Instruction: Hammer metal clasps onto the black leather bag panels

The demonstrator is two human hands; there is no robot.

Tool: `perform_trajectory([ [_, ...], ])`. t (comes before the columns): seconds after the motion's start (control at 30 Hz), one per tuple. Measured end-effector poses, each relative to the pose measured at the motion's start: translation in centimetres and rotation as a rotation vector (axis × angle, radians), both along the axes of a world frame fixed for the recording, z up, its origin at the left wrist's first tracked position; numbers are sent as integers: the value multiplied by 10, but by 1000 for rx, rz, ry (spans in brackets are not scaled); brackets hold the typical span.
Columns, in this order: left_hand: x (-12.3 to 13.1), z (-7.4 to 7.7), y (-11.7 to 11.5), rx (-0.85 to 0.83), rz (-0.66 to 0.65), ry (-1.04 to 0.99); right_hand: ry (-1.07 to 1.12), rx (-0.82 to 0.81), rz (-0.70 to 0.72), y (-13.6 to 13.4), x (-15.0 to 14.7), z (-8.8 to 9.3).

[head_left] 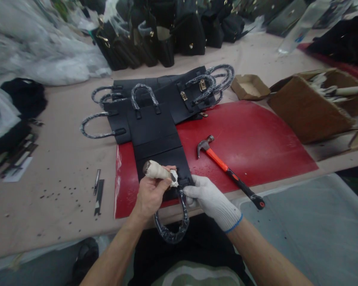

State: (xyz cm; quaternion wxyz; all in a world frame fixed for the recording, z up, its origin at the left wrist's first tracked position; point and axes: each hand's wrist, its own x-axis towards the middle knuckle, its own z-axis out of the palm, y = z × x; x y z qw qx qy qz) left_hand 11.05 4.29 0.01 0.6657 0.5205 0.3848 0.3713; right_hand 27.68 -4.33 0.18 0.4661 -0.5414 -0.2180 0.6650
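A black bag panel (158, 125) lies lengthwise toward me across the red mat, with a plastic-wrapped handle at each end. My left hand (151, 194), bare, is closed around a short tool wrapped in cream tape (158, 170), its dark blunt end tilted up to the left. White crumpled material at the tool's other end meets the panel near the handle base; the exact contact is hidden. My right hand (207, 196), in a white knit glove, pinches the base of the near bag handle (173, 235), which hangs over the table edge.
A claw hammer (217, 159) lies on the red mat (250, 135), its grip crossing the table's front edge. More handled panels (185, 89) are piled behind. Right are cardboard boxes (304, 107); left, two slim tools (98, 194). Black bags (187, 31) stand at the back.
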Motion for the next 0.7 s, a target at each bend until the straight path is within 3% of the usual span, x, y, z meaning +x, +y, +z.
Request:
perform_trajectory([
  [0.17,-1,-6,1,-14,-11,2,-10,-13,11,0,0,-2],
  [0.47,1,-9,-2,116,-34,24,-48,-5,24,0,-2,1],
  [0.7,6,2,-4,149,-14,77,3,66,50,-5,3,2],
])
